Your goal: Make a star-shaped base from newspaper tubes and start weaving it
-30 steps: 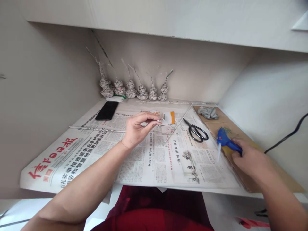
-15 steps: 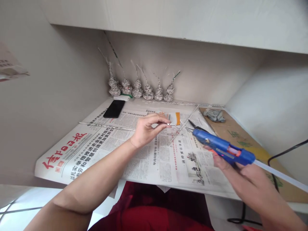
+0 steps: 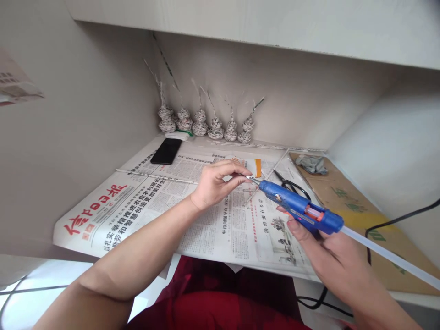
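My right hand [image 3: 319, 247] is wrapped round the handle of a blue hot glue gun [image 3: 299, 204]. A long whitish glue stick [image 3: 385, 252] sticks out of its rear end. The metal nozzle points left and reaches the fingertips of my left hand [image 3: 223, 181]. Thumb and forefinger of that hand pinch a small whitish piece [image 3: 248, 177], mostly hidden by the fingers; its kind cannot be made out. Below both hands lies a printed newspaper sheet [image 3: 206, 233]. Black-handled scissors [image 3: 292, 185] rest just behind the glue gun.
Several gourd shapes woven from paper strips [image 3: 216, 128] line the back wall. A black phone [image 3: 166, 151] lies at left, near thin rolled paper sticks [image 3: 154, 175]. Crumpled grey cloth [image 3: 312, 163] sits on cardboard [image 3: 350, 206] at right, with a black cord [image 3: 402, 216]. A shelf overhangs the back.
My right hand has brought the glue gun leftward, so its nozzle is now at my left fingertips. The left hand keeps its pinch. The whole view has shifted slightly.
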A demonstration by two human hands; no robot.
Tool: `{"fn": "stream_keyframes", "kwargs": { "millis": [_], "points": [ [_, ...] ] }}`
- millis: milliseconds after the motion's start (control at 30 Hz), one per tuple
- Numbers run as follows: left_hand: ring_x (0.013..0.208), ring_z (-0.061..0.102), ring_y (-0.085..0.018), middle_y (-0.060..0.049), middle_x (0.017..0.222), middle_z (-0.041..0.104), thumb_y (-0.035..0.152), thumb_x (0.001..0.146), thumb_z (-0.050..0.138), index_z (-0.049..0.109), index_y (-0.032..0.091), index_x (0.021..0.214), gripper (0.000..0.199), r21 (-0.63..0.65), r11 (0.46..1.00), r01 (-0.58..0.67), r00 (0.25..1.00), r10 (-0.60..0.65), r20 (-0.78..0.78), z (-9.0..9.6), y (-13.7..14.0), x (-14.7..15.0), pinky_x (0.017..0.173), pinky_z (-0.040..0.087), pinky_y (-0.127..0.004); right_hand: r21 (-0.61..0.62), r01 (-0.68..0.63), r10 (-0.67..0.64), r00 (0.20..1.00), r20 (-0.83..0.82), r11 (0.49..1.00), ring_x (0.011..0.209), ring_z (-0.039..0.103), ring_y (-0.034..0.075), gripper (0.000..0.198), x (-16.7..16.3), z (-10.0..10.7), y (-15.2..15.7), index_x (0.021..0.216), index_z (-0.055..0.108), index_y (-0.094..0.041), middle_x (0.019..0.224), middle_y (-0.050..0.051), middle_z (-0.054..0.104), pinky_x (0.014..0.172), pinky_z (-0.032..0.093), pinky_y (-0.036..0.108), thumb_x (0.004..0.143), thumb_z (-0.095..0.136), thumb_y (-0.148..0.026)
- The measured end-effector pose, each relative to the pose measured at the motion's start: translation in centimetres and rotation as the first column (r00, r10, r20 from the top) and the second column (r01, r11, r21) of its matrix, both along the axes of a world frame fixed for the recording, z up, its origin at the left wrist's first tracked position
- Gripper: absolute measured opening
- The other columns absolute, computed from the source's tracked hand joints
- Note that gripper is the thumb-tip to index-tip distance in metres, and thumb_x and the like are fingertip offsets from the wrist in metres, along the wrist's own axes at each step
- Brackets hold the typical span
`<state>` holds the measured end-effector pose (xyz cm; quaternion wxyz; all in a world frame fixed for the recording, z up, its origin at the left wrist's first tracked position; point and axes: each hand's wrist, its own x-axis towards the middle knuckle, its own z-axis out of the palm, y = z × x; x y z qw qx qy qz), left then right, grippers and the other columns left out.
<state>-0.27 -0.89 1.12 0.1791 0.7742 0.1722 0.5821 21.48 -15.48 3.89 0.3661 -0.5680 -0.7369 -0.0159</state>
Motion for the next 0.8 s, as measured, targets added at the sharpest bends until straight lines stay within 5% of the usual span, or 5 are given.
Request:
{"fn": "stream_keyframes", "kwargs": {
  "millis": [133, 800],
  "points": [
    [0.082, 0.071, -0.013, -0.006, 0.087, 0.076, 0.023, 0.082, 0.075, 0.074, 0.016, 0.09, 0.011, -0.006, 1.0, 0.003, 1.0, -0.003, 0.0, -0.03, -0.01, 0.0, 0.078, 0.059, -0.025, -0.191, 0.034, -0.041, 0.999, -0.034, 0.981, 0.105, 0.07, 0.032, 0.028, 0.65, -0.75, -0.21, 0.117, 0.066, -0.036, 0.113, 0.003, 0.073, 0.059, 0.061, 0.035, 0.091, 0.06, -0.038],
    [0.083, 0.072, -0.012, -0.004, 0.087, 0.076, 0.019, 0.084, 0.073, 0.073, 0.016, 0.091, 0.008, 0.09, 0.996, 0.002, 0.999, 0.001, -0.04, -0.17, 0.07, 0.0, 0.081, 0.059, -0.024, -0.304, 0.077, -0.094, 0.995, -0.042, 0.949, 0.092, 0.07, 0.025, 0.024, -0.06, -0.01, -0.56, 0.11, 0.06, -0.03, 0.096, 0.002, 0.072, 0.053, 0.051, 0.028, 0.092, 0.057, -0.045]
  ]
}}
